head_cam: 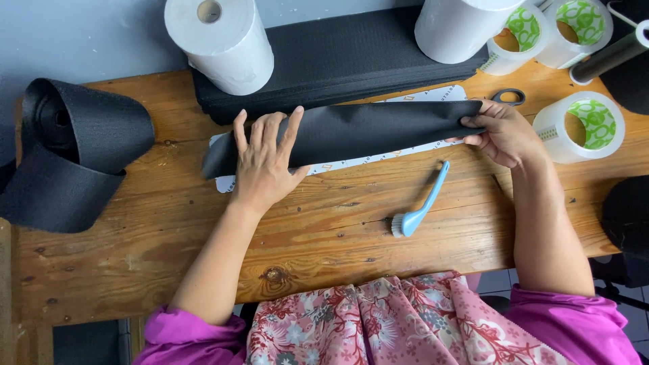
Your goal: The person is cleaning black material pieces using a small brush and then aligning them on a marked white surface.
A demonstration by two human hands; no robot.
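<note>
Black fabric strip (365, 128) stretched flat over white template (378, 159) on table (338, 223): pressed by open left hand (265, 162), pinched taut by right hand (503, 132).

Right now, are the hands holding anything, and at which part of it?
Yes, the black fabric strip. The right hand pinches its right end; the left hand lies flat on its left part.

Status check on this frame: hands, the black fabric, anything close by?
Left hand flat on black fabric. Right hand pinching its right end. Fabric lies over a white template. Blue brush and scissors near the right hand, apart from it.
</note>
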